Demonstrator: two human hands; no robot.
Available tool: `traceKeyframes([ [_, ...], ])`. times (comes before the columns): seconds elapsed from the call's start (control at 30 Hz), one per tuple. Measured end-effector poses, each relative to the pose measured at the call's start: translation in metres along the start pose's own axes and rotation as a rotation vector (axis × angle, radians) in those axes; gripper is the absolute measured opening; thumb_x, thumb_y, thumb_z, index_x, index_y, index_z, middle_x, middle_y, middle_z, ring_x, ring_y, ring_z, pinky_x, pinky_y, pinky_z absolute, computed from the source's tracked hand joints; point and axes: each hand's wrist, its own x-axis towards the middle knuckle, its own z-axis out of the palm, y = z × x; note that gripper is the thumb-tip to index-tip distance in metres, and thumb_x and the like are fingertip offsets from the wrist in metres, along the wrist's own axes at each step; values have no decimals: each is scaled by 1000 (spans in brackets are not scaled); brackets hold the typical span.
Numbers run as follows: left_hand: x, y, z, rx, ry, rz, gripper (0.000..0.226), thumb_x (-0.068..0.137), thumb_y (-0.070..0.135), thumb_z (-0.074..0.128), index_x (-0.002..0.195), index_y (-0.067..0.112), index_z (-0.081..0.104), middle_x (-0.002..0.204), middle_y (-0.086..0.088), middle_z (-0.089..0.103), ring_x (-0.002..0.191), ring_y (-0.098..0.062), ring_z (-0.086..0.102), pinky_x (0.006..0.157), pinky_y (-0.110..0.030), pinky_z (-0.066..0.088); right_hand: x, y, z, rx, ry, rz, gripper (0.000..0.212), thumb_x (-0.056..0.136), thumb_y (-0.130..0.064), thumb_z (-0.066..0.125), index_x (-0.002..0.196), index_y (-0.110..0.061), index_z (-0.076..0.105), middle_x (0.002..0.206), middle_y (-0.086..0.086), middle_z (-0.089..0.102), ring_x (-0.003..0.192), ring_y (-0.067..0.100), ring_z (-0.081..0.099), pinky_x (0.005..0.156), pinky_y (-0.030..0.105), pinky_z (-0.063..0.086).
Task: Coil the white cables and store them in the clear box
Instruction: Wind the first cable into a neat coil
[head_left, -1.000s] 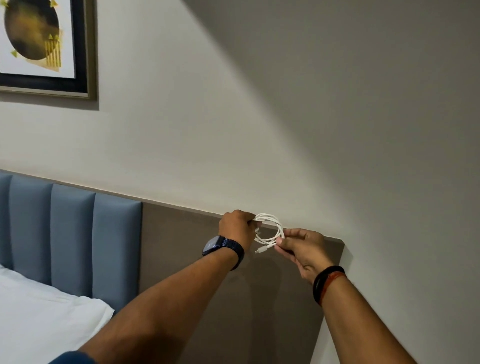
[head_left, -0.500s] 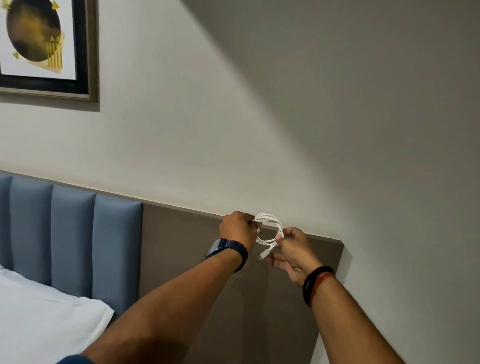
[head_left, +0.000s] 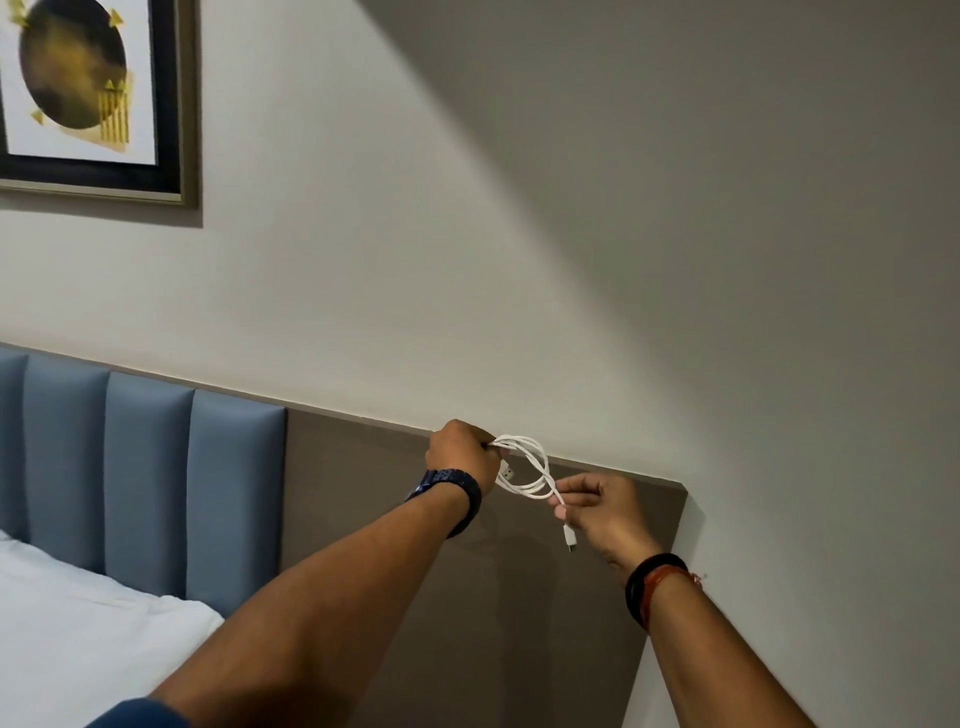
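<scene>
A white cable (head_left: 530, 467) is wound into a small coil held up in front of the brown headboard panel. My left hand (head_left: 462, 453) grips the coil's left side in a fist, with one plug hanging just below its fingers. My right hand (head_left: 597, 512) pinches the cable at the coil's lower right, and the free end with its plug (head_left: 570, 538) dangles below the fingertips. No clear box is in view.
A brown panel (head_left: 395, 493) and blue padded headboard (head_left: 145, 467) back a bed with white linen (head_left: 78, 639) at lower left. A framed picture (head_left: 88, 93) hangs on the wall at upper left.
My right hand has shifted right and down, drawing the free cable end out so its plug now hangs below the fingers. The left hand has kept its grip on the coil.
</scene>
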Motion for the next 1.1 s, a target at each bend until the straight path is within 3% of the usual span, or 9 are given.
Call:
traceKeyframes([
  [0.17, 1, 3, 2, -89, -113, 1, 11, 80, 19, 71, 83, 10, 76, 64, -2, 69, 65, -20, 66, 63, -28, 54, 4, 5, -3, -99, 173, -59, 20, 81, 7, 63, 85, -9, 74, 80, 6, 72, 76, 15, 65, 69, 24, 49],
  [0.3, -2, 6, 2, -88, -194, 60, 13, 80, 19, 72, 82, 7, 76, 75, -14, 73, 75, -30, 70, 75, -41, 59, 7, 7, -6, -93, 310, -82, 14, 80, 1, 68, 78, -11, 75, 78, 8, 71, 73, 19, 64, 59, 18, 42],
  [0.37, -4, 8, 4, -72, -213, 98, 14, 80, 20, 72, 81, 6, 75, 76, -17, 73, 77, -32, 70, 75, -44, 59, 8, 7, -6, -69, 320, -68, 12, 79, 1, 68, 80, -8, 76, 79, 9, 72, 74, 18, 64, 63, 20, 45],
  [0.5, -8, 11, 10, -69, -209, 123, 14, 80, 20, 71, 79, 6, 75, 75, -16, 73, 69, -27, 68, 74, -42, 59, 8, 2, 2, 269, 321, 53, 16, 81, 6, 64, 93, 0, 73, 81, 12, 69, 70, 19, 60, 71, 32, 51],
  [0.6, -9, 12, 13, -11, -183, 131, 20, 80, 22, 70, 74, 3, 73, 70, -19, 70, 58, -22, 57, 64, -37, 55, 10, -5, 5, 429, 259, 112, 16, 77, 10, 65, 89, 2, 73, 89, 18, 71, 82, 25, 65, 82, 38, 56],
  [0.73, -8, 9, 16, -3, -149, 118, 21, 81, 22, 69, 72, 4, 72, 71, -19, 69, 58, -20, 51, 58, -29, 44, 9, -11, 2, 319, 213, 90, 10, 74, -6, 70, 70, 3, 71, 72, 13, 67, 71, 21, 57, 88, 45, 53],
  [0.83, -8, 9, 17, -3, -144, 137, 20, 81, 22, 69, 74, 4, 73, 73, -19, 70, 59, -20, 52, 59, -28, 44, 7, -12, 1, 281, 210, 50, 7, 78, -9, 74, 71, -8, 73, 85, 18, 73, 80, 26, 66, 85, 41, 55],
  [0.93, -9, 10, 16, 17, -155, 163, 18, 82, 20, 68, 72, 6, 73, 63, -12, 66, 55, -17, 52, 56, -24, 41, 11, -9, 0, 309, 234, 92, 4, 81, -2, 69, 78, -4, 71, 92, 23, 72, 83, 30, 67, 91, 46, 54],
  [1.1, -11, 11, 18, 30, -177, 186, 15, 83, 16, 66, 77, 5, 74, 64, -10, 65, 55, -15, 50, 54, -21, 39, 16, -2, 1, 112, 253, 110, 13, 82, -6, 67, 72, 0, 71, 72, 14, 65, 70, 25, 61, 75, 41, 54],
])
